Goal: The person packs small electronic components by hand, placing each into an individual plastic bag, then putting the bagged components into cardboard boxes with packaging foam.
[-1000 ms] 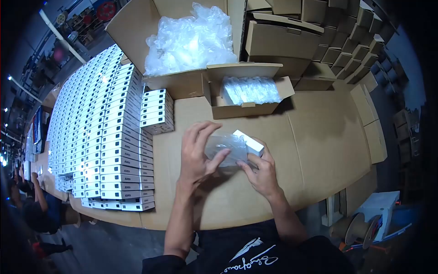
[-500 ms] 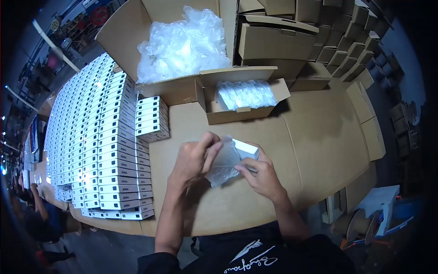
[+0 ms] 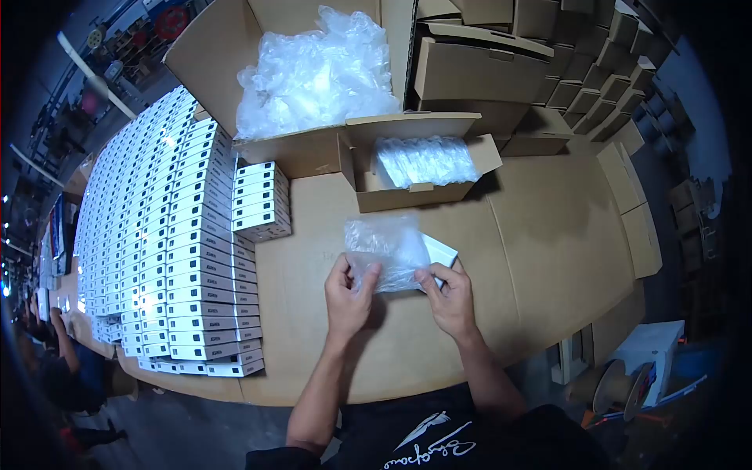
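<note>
A clear bubble-wrap bag (image 3: 384,244) stretches between my two hands above the cardboard-covered table. My left hand (image 3: 348,298) pinches its lower left side between thumb and fingers. A small white box (image 3: 440,252) sticks out of the bag's right side. My right hand (image 3: 450,301) grips this box together with the edge of the bag, thumb on top. Most of the box is hidden by the cloudy plastic and my right fingers. Just beyond them stands an open carton (image 3: 411,200) with several bubble-wrapped packs (image 3: 427,162) in a row.
Stacked white boxes (image 3: 188,274) fill the table's left side. Behind the carton, a large box (image 3: 290,153) holds loose bubble-wrap bags (image 3: 317,78). Brown cartons (image 3: 482,70) are piled at the back right. A cable spool (image 3: 615,388) sits below right; another person (image 3: 70,360) is at far left.
My left hand has dropped from the bag's upper edge to its lower left side. The bag now lies flatter and wider, and the white box has shifted slightly right with my right hand.
</note>
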`<state>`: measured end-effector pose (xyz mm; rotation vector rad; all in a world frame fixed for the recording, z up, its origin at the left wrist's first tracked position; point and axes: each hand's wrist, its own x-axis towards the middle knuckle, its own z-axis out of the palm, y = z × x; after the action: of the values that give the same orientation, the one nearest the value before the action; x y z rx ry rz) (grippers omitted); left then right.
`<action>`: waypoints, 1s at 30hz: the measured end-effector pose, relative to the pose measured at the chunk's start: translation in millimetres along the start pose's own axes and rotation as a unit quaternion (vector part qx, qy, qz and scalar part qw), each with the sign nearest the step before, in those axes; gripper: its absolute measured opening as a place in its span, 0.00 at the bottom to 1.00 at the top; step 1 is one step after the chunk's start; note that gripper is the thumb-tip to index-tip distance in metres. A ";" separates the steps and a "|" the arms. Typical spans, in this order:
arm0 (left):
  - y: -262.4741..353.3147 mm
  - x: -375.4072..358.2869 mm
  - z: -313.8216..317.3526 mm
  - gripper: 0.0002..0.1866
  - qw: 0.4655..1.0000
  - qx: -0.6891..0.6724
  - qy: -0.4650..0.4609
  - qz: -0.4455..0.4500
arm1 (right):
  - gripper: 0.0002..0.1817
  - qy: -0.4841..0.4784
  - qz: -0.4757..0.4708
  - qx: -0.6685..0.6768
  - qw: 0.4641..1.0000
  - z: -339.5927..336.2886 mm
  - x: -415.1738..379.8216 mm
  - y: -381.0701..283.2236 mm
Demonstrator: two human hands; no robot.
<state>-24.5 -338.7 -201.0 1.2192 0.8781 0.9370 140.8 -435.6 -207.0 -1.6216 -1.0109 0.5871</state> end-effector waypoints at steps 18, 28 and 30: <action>10.5 -3.4 -5.9 0.12 0.969 0.152 -0.171 0.089 | 0.27 0.008 -0.105 0.314 0.944 -21.4 86.2 -59.4; 9.9 3.2 -13.5 0.18 0.983 0.118 -0.133 0.044 | 0.18 -0.106 -0.114 0.221 0.963 -10.5 75.6 -64.5; 10.4 2.9 -13.6 0.20 0.982 0.117 -0.139 0.042 | 0.16 -0.098 -0.113 0.209 0.966 -10.2 74.4 -63.8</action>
<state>-37.1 -330.1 -192.7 1.5590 0.7302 0.7201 167.4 -374.5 -134.4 -1.0770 -1.1118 0.7563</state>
